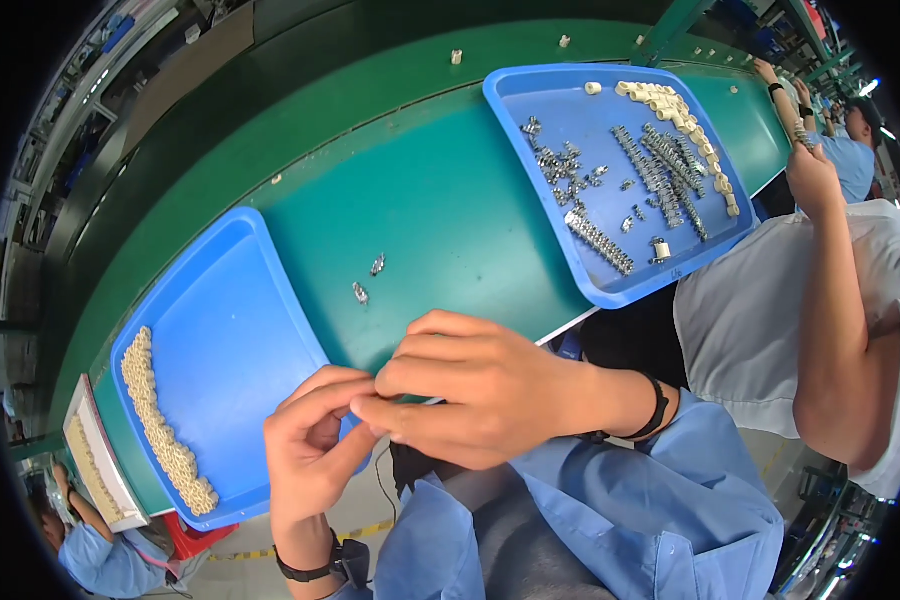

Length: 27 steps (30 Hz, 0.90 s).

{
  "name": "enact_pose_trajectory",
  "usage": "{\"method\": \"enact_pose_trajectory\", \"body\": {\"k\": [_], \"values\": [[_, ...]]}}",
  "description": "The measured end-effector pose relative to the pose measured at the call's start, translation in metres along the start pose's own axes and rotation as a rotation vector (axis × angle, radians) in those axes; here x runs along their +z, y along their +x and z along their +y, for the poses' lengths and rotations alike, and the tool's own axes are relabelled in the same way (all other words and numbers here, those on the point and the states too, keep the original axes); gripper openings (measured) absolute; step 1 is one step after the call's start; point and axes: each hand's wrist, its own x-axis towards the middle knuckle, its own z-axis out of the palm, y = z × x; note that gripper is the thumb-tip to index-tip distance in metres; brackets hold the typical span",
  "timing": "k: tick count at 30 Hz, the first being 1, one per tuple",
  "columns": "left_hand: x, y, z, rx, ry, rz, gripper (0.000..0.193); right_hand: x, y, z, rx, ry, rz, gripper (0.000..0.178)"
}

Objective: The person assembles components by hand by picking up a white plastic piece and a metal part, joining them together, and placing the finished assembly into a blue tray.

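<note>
My left hand and my right hand meet fingertip to fingertip above the near edge of the bench, beside the left tray. The fingers of both are pinched closed; whatever sits between them is hidden. Just beyond my hands, two small metal parts, one slightly farther off than the other, lie loose on the green bench top. On the left, a blue tray holds a packed band of small cream-coloured pieces along its left side.
At the right, another blue tray carries loose and lined-up metal parts and a curved row of cream cylinders. Several cream pieces dot the darker green strip behind. A person in white sits close on my right; another is at far left.
</note>
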Motion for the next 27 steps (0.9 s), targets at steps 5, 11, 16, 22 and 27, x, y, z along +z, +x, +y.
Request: {"method": "enact_pose_trajectory", "body": {"k": [5, 11, 16, 22, 27], "values": [[-0.023, 0.07, 0.003, -0.034, 0.288, -0.06, 0.024, 0.007, -0.023, 0.036, 0.286, -0.006, -0.011, 0.042], [-0.027, 0.264, -0.005, 0.253, 0.722, 0.022, 0.017, 0.026, -0.04, 0.072, 0.359, -0.342, -0.137, 0.055], [-0.025, 0.396, -0.069, 0.266, 0.775, 0.069, 0.018, 0.029, -0.036, 0.075, 0.364, -0.287, -0.182, 0.056], [-0.001, 0.434, -0.106, 0.205, 0.799, 0.08, 0.018, 0.026, -0.027, 0.083, 0.371, -0.298, -0.169, 0.053], [-0.018, 0.429, -0.104, 0.237, 0.944, 0.125, 0.047, 0.038, -0.024, 0.081, 0.308, -0.321, -0.215, 0.041]]}}
